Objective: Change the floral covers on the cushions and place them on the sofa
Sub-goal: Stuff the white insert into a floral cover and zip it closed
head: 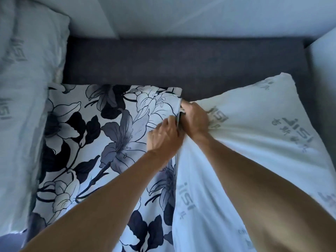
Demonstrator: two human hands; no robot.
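A floral cover (101, 135), white with dark and grey lilies, lies flat on the dark sofa seat (181, 64). A white cushion insert (263, 142) with grey printed letters sticks out of the cover's right edge. My left hand (163, 137) pinches the cover's open edge. My right hand (195, 119) grips a bunched part of the insert just at that opening. How deep the insert sits inside the cover is hidden.
Two bare white inserts (27, 79) with the same grey print are stacked at the left end of the sofa. The pale sofa backrest (181, 15) runs along the top, and a pale armrest (323, 73) stands at the right.
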